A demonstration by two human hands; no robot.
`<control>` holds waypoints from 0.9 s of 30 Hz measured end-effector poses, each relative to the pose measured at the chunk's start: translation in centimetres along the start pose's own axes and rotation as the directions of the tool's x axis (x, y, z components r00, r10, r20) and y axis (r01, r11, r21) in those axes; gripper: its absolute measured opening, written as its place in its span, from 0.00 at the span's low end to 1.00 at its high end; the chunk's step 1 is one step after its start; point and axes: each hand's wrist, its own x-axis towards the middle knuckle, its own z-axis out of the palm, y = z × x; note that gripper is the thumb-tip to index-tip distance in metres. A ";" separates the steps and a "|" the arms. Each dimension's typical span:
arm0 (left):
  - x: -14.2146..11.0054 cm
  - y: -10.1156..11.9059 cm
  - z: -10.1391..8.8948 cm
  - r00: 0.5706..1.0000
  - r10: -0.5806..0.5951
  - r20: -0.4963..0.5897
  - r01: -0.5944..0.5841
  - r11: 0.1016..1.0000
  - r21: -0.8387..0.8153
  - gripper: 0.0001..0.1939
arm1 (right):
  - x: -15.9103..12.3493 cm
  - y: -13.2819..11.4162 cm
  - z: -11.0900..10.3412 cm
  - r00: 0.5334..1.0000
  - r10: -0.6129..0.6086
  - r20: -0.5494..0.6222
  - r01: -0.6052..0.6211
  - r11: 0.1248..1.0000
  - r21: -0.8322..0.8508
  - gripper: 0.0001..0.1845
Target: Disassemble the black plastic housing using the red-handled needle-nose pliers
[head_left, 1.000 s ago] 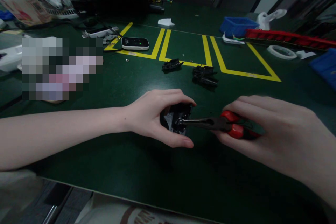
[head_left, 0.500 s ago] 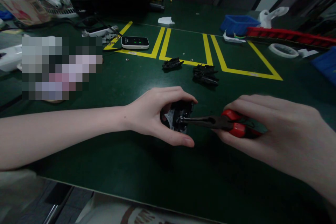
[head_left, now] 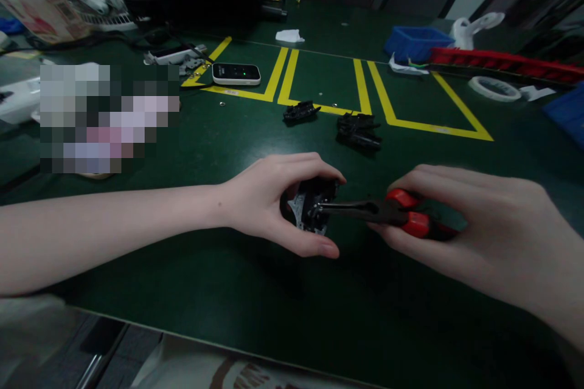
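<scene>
My left hand (head_left: 278,200) is wrapped round a black plastic part (head_left: 314,209) with a grey metal piece on its near left side. From the right, my right hand (head_left: 474,225) grips long-nose pliers (head_left: 369,211) by their red handles. The plier tips reach into the middle of the black part; whether they are closed on something there is too small to tell. Beyond my hands lie a black plastic piece (head_left: 301,112) and a further jagged black piece or pair of pieces (head_left: 358,130).
Yellow tape outlines (head_left: 286,76) mark the green table (head_left: 237,304). A white device with a black face (head_left: 236,74) lies at the left outline. At the back right are a blue bin (head_left: 415,42), a red rack (head_left: 506,62) and a tape roll (head_left: 495,89).
Hands, black part and pliers keep nearly the same pose. The whole view has shifted very slightly, and one green light on the white device no longer shows.
</scene>
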 end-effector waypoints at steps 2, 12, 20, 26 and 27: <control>0.0 0.0 0.1 1.000 0.001 0.002 -0.001 1.000 -0.004 0.34 | 0.0 0.1 0.0 1.000 0.000 0.000 0.000 1.000 0.000 0.14; 0.1 0.1 -0.2 0.999 0.000 0.049 0.001 1.000 -0.024 0.32 | -0.4 0.2 0.2 1.000 -0.030 0.007 0.031 0.999 -0.025 0.14; 0.3 -0.1 -0.4 0.996 0.025 0.087 -0.019 0.997 -0.072 0.30 | -0.6 0.0 0.0 0.999 -0.022 0.033 0.023 0.999 -0.033 0.10; 0.2 -0.4 -0.2 0.994 0.112 0.017 -0.112 0.994 -0.017 0.36 | -0.5 -0.2 -0.2 0.998 -0.036 0.042 0.037 0.999 -0.014 0.10; 0.1 -0.4 -0.1 0.994 0.111 0.012 -0.111 0.994 -0.005 0.37 | -0.4 -0.2 -0.2 0.998 -0.032 0.045 0.032 0.999 -0.018 0.11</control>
